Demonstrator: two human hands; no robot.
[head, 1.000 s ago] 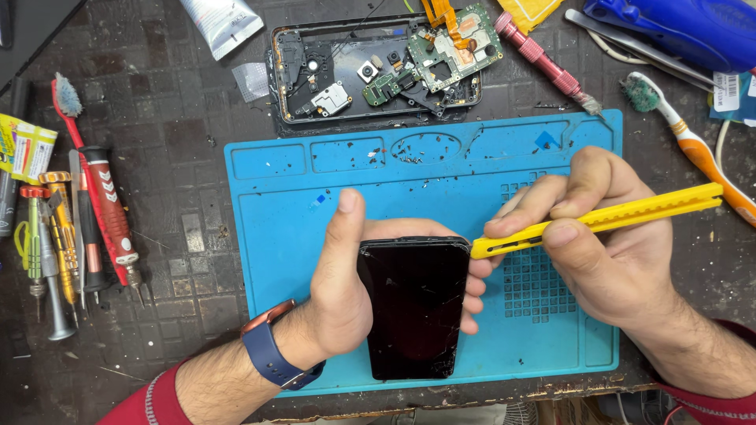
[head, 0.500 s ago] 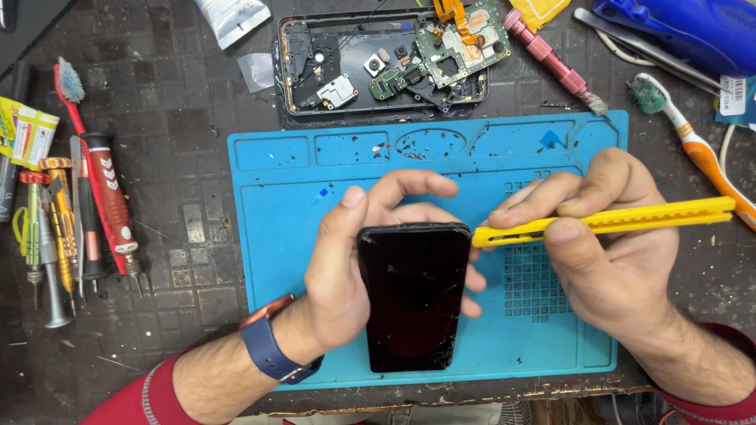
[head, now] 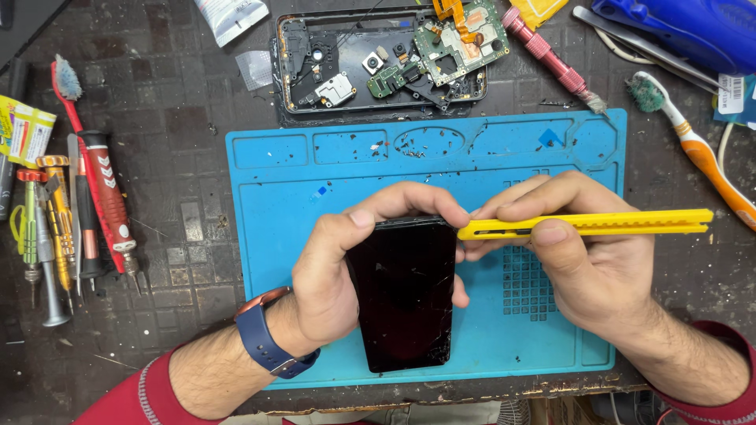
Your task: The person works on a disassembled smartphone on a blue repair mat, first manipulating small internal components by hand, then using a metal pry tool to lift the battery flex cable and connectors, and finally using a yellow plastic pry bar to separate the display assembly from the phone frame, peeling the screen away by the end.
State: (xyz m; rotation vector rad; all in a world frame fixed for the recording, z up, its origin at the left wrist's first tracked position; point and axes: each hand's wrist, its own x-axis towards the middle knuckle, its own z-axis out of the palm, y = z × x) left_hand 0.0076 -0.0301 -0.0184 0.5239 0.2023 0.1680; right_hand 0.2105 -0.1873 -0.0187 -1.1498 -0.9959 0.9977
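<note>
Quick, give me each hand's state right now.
Left hand: closed around the black phone screen, holding it over the blue mat.
Right hand: closed on the yellow utility knife, tip at the screen's top edge.

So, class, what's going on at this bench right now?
A person's left hand grips a black phone screen, cracked near its lower edge, over a blue repair mat. The right hand holds a yellow utility knife with its tip at the screen's top right corner. An opened phone body with exposed boards lies above the mat.
</note>
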